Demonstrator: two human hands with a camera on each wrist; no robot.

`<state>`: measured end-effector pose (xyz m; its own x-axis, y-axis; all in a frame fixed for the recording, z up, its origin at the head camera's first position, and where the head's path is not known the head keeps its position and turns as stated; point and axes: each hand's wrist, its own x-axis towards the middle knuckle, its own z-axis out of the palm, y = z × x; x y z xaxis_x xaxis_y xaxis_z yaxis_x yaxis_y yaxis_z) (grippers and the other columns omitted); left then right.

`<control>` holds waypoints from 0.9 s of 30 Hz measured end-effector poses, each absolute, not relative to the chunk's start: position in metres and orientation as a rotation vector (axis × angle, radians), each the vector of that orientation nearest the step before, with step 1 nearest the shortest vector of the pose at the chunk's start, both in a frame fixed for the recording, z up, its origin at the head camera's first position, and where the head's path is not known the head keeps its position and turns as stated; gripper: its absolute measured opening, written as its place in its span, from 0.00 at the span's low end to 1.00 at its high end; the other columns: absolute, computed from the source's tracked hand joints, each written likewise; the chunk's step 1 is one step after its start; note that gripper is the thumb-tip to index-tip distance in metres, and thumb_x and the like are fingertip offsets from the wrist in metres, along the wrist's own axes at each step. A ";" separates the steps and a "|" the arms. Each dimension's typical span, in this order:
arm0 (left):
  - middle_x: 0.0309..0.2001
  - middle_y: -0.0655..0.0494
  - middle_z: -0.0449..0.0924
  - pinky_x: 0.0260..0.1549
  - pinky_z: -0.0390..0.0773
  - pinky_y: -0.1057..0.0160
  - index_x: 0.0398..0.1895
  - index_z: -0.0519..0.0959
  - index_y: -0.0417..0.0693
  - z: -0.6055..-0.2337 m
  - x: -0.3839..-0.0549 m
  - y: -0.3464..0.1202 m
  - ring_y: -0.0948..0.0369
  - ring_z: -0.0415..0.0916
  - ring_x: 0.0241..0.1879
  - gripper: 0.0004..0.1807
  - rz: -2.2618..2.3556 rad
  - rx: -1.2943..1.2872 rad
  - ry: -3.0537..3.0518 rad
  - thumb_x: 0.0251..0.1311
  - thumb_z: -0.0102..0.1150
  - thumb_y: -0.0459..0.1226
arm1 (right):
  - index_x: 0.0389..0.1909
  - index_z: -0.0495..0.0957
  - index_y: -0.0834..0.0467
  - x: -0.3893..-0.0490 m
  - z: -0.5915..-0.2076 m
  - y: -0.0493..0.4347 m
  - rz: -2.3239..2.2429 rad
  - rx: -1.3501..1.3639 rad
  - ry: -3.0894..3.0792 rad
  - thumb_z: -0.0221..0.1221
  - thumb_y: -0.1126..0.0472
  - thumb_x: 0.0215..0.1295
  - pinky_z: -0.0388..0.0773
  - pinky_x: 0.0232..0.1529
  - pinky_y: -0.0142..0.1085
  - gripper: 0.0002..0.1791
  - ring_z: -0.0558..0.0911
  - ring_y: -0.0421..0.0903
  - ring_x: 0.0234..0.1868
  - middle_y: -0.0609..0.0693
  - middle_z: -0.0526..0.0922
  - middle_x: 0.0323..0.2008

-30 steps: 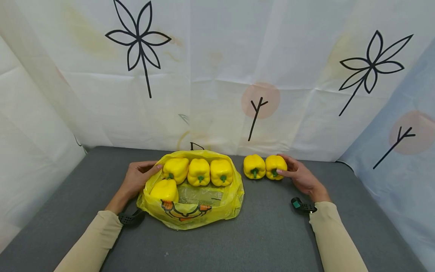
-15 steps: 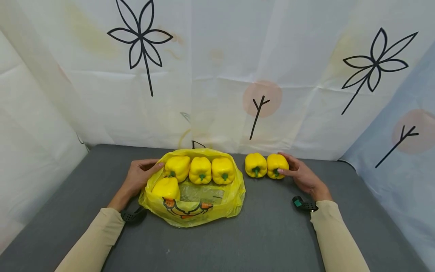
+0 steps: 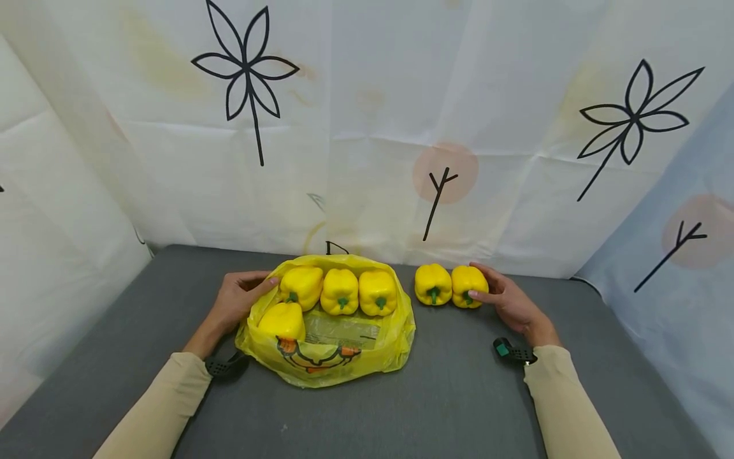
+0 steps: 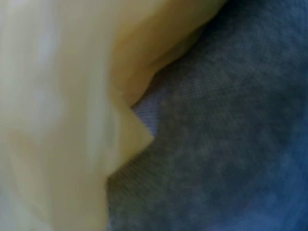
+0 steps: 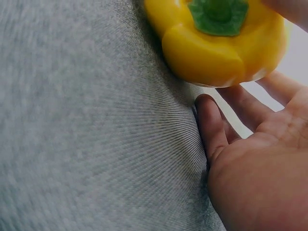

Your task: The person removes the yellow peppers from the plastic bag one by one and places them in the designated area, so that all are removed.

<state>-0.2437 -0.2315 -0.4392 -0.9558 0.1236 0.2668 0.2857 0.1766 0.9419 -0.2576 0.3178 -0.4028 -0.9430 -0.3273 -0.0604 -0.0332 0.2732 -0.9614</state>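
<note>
A yellow plastic bag lies with its mouth open in the head view, several yellow bell peppers inside. Three of them form a row at the back, and another pepper sits front left. My left hand pinches the bag's left rim, thumb over the edge; its other fingers are partly hidden. To the right of the bag, two yellow peppers stand side by side on the table. My right hand holds the outer pepper between thumb and fingers, its green stem facing me. The inner pepper is beside it.
The grey table ends at a white patterned cloth behind the bag and peppers. More cloth hangs at both sides. Black straps with devices are on both wrists. The left wrist view is blurred, with only bag plastic and grey fabric.
The head view has shifted slightly. Both hands, the bag and the peppers keep their places.
</note>
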 end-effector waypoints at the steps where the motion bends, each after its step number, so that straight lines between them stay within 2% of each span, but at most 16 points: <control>1: 0.44 0.61 0.88 0.38 0.86 0.63 0.57 0.81 0.29 -0.439 -0.243 -0.231 0.63 0.86 0.40 0.20 -1.895 -0.402 -2.309 0.71 0.63 0.37 | 0.82 0.45 0.61 -0.257 -0.403 0.318 -1.723 -0.335 2.298 0.61 0.61 0.74 0.47 0.73 0.60 0.45 0.52 0.62 0.75 0.64 0.49 0.78; 10: 0.46 0.58 0.87 0.39 0.86 0.64 0.58 0.80 0.28 -0.438 -0.242 -0.231 0.64 0.85 0.40 0.19 -1.910 -0.436 -2.297 0.72 0.61 0.36 | 0.82 0.44 0.59 -0.256 -0.403 0.317 -1.699 -0.338 2.317 0.60 0.61 0.74 0.55 0.71 0.55 0.45 0.54 0.61 0.74 0.63 0.49 0.78; 20: 0.44 0.65 0.87 0.38 0.87 0.62 0.58 0.79 0.26 -0.441 -0.244 -0.233 0.63 0.86 0.40 0.21 -1.925 -0.451 -2.281 0.72 0.61 0.36 | 0.82 0.43 0.58 -0.258 -0.403 0.318 -1.726 -0.322 2.296 0.61 0.62 0.74 0.48 0.73 0.62 0.46 0.52 0.64 0.75 0.64 0.46 0.79; 27: 0.43 0.65 0.87 0.38 0.87 0.62 0.58 0.79 0.26 -0.440 -0.243 -0.232 0.63 0.86 0.40 0.20 -1.922 -0.451 -2.281 0.71 0.61 0.36 | 0.83 0.42 0.57 -0.256 -0.397 0.319 -1.771 -0.306 2.291 0.60 0.62 0.75 0.43 0.73 0.66 0.46 0.48 0.67 0.77 0.66 0.44 0.79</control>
